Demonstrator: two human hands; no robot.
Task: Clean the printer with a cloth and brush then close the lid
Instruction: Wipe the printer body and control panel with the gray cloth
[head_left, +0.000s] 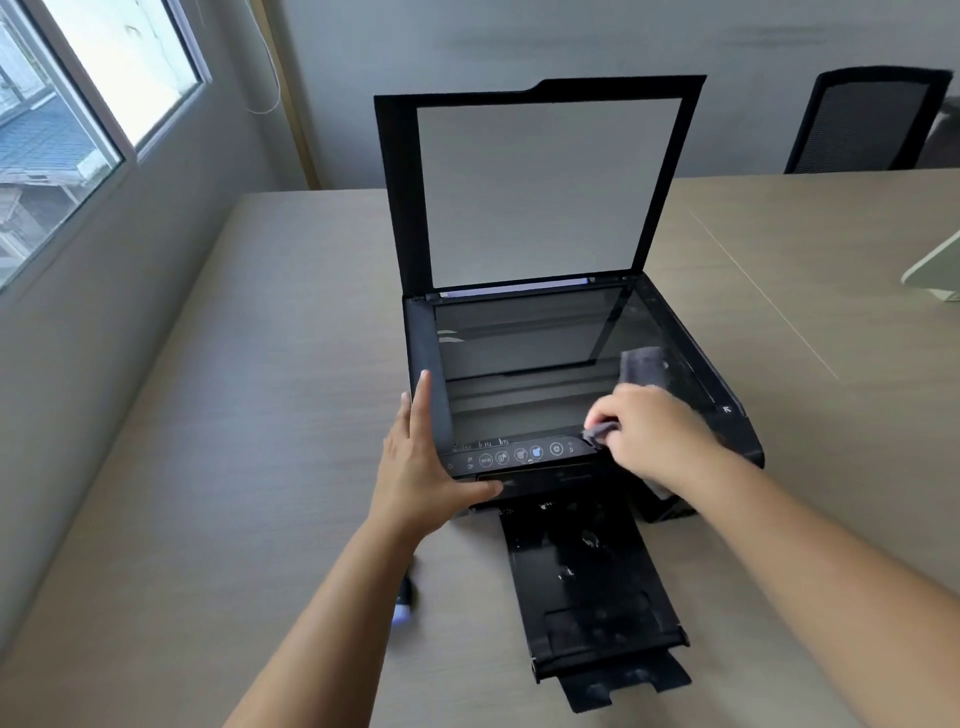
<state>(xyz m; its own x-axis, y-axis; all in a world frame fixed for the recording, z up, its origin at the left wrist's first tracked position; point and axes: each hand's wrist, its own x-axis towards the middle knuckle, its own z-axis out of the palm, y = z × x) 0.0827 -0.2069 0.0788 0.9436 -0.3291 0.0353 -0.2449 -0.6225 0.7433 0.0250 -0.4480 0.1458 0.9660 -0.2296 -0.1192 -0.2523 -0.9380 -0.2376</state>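
Two hands are on the black flatbed printer (571, 395) on the beige table (208, 467): your left hand (421, 467) lies flat, fingers straight, bracing its front-left corner, while your right hand (654, 436) pinches the grey cloth (644, 366) at the glass's front-right edge. You're mid-wipe, I'd say; brushing comes next, then lowering the upright lid (540, 187).

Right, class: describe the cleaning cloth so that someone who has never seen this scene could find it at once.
Start at the black printer on the beige table, its lid raised. At the near right corner of the scanner glass, the right hand pinches the cloth. It is the only soft, grey, crumpled thing there.
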